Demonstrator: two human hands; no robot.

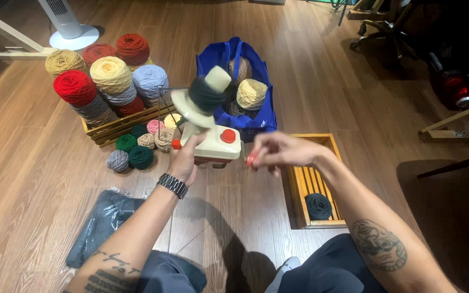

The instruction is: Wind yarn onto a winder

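Left hand [184, 158] grips the cream yarn winder [211, 142] at its nine o'clock side; right hand [278, 152] pinches the red crank handle [251, 159] at three o'clock, spindle leaning toward one.

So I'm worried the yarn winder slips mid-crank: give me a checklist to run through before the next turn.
1. Left hand steadies the cream yarn winder: ok.
2. Right hand pinches the red crank handle: ok.
3. Dark green yarn sits wound on the spindle: ok.
4. Strand runs through the metal guide: cannot tell.
5. Winder clamped to anything: cannot tell.
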